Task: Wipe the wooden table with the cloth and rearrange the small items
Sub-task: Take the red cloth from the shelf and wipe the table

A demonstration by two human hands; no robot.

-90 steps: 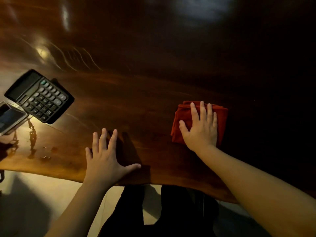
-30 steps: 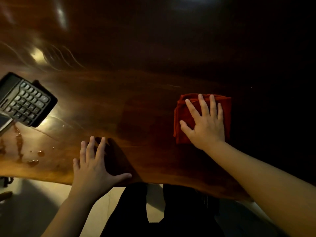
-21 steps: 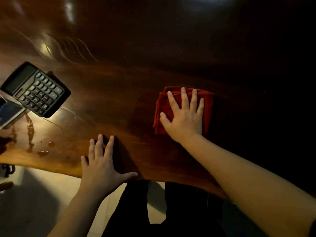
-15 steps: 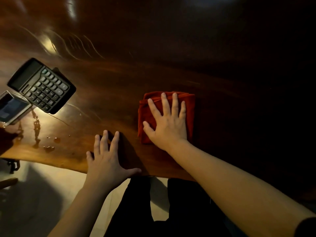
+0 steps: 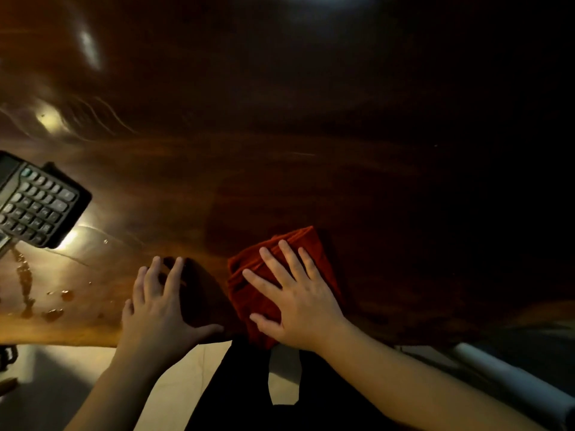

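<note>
A folded red cloth [image 5: 249, 293] lies at the near edge of the dark wooden table [image 5: 280, 150], its near corner hanging just over the edge. My right hand [image 5: 295, 300] presses flat on top of it with fingers spread. To its left, my left hand [image 5: 158, 306] rests flat on the bare wood with fingers apart and holds nothing. A black calculator [image 5: 37, 203] lies at the far left of the table, tilted. Several liquid drops and a streak [image 5: 56, 306] mark the wood below the calculator.
A sliver of another flat device [image 5: 3, 244] pokes in at the left edge beside the calculator. The table's near edge runs under both hands, with pale floor [image 5: 62, 368] and my dark-clothed legs [image 5: 242, 393] below. A pale tube-like thing [image 5: 513, 381] lies at the lower right.
My right hand has slid the red cloth left and toward me, down to the table's near edge, and turned it. The left hand has stayed flat in place.
</note>
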